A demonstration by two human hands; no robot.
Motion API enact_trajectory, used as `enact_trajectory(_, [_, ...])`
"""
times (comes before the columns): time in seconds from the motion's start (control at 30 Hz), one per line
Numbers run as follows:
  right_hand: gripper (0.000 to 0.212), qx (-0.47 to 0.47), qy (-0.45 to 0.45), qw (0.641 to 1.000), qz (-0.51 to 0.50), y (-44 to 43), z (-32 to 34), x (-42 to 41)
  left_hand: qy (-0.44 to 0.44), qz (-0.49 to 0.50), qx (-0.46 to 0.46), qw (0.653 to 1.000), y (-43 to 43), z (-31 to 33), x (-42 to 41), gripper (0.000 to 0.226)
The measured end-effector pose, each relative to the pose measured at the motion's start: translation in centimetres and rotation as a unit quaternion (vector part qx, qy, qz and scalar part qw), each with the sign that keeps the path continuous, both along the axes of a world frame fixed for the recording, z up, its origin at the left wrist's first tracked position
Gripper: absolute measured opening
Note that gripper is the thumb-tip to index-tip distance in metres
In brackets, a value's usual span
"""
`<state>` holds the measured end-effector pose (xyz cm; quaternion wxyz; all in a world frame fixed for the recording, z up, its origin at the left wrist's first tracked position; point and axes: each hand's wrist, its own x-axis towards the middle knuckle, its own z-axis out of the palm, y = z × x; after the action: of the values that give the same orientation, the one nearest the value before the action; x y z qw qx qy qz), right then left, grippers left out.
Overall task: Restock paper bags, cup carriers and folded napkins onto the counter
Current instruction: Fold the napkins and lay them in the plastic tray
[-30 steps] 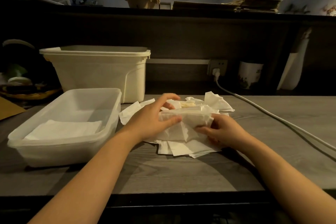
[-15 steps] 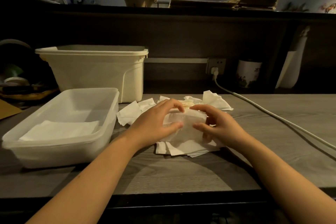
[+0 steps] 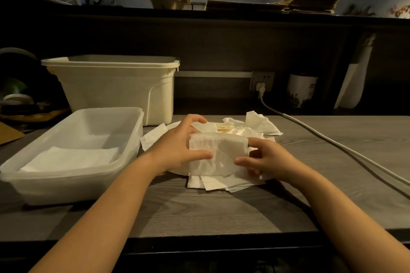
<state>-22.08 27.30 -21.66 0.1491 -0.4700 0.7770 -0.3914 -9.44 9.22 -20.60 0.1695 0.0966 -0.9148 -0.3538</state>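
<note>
- The left hand (image 3: 177,150) and right hand (image 3: 268,162) are both pinching the folded napkin (image 3: 218,155), holding it just above the loose pile (image 3: 221,184) on the desk (image 3: 221,210).
- Squaring its edges gently before carrying it to the clear tub (image 3: 66,186) is looking wise, since thin paper creases easily.

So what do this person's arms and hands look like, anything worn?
Nothing worn that shows. The left hand and right hand are ungloved, with no rings, watch or bracelet visible. Both forearms are bare to the frame's edge, without sleeves. Dim light could hide small details.
</note>
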Motion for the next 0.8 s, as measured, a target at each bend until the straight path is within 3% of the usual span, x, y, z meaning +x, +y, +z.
enact_trajectory(0.13, [0.006,-0.043,0.037,0.997,-0.049,0.4,0.3,-0.2,-0.035,0.018,0.014,0.999,-0.7,0.2,0.3,0.062])
enact_trajectory(0.2, [0.016,-0.043,0.047,0.996,-0.058,0.5,0.5,-0.4,-0.062,0.008,0.017,0.998,-0.9,0.1,0.4,0.054])
enact_trajectory(0.27, [0.012,-0.046,0.032,0.997,-0.053,0.7,0.6,-0.3,-0.076,-0.006,-0.005,0.997,-0.7,-0.1,0.3,0.043])
enact_trajectory(0.33, [0.003,-0.046,0.023,0.998,-0.046,0.8,0.6,-0.3,-0.062,-0.019,-0.010,0.998,-0.3,-0.1,0.4,0.025])
enact_trajectory(0.4, [0.010,-0.050,0.040,0.997,-0.049,0.8,0.6,-0.4,-0.032,-0.018,0.002,0.999,-0.1,0.2,0.5,0.019])
enact_trajectory(0.53, [0.015,-0.071,0.051,0.993,-0.080,0.8,0.7,-0.4,-0.021,-0.013,-0.002,1.000,-0.2,0.3,0.7,0.022])
enact_trajectory(0.67, [0.010,-0.064,0.032,0.996,-0.061,0.7,0.8,-0.2,-0.052,-0.025,-0.003,0.998,0.0,-0.1,0.6,0.046])
enact_trajectory(0.8, [0.006,-0.071,0.011,0.997,-0.034,0.9,0.9,-0.1,-0.052,-0.028,0.010,0.998,0.2,0.1,0.5,0.056])
